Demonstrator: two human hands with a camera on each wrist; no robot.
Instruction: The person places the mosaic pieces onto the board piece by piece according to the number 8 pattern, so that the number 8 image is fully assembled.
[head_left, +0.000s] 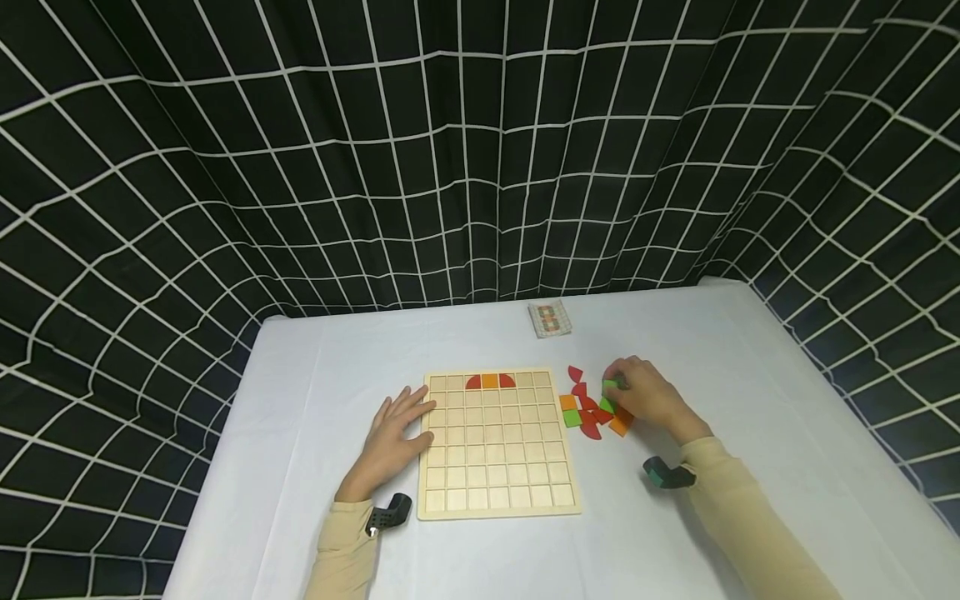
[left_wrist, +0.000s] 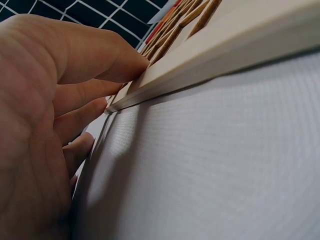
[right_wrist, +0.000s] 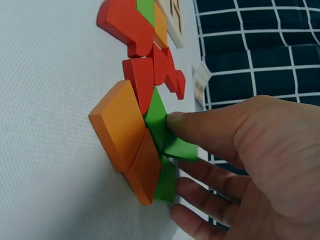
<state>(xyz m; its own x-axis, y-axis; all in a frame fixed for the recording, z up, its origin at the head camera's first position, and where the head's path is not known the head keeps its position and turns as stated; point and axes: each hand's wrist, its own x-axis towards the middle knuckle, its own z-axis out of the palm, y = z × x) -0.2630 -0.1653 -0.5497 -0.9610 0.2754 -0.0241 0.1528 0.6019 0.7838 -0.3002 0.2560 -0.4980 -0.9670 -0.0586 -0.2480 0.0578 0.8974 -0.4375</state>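
Note:
A wooden grid board (head_left: 492,454) lies flat on the table. In its far row an orange square tile (head_left: 490,381) sits between two red quarter-round tiles (head_left: 473,383). My left hand (head_left: 386,446) rests at the board's left edge, fingers spread and relaxed; in the left wrist view the fingertips touch the wooden rim (left_wrist: 200,65). Right of the board, my right hand (head_left: 648,398) pinches a green tile (right_wrist: 181,149) between thumb and fingers, the fingertips partly hidden behind it. Other green tiles (right_wrist: 157,120) and orange tiles (right_wrist: 119,125) lie right beside it.
Loose red tiles (head_left: 590,427), a green square (head_left: 572,418) and an orange square (head_left: 567,402) lie between the board and my right hand. A small patterned card stack (head_left: 550,319) lies toward the back of the white-covered table (head_left: 337,358). A black gridded curtain (head_left: 480,192) stands behind.

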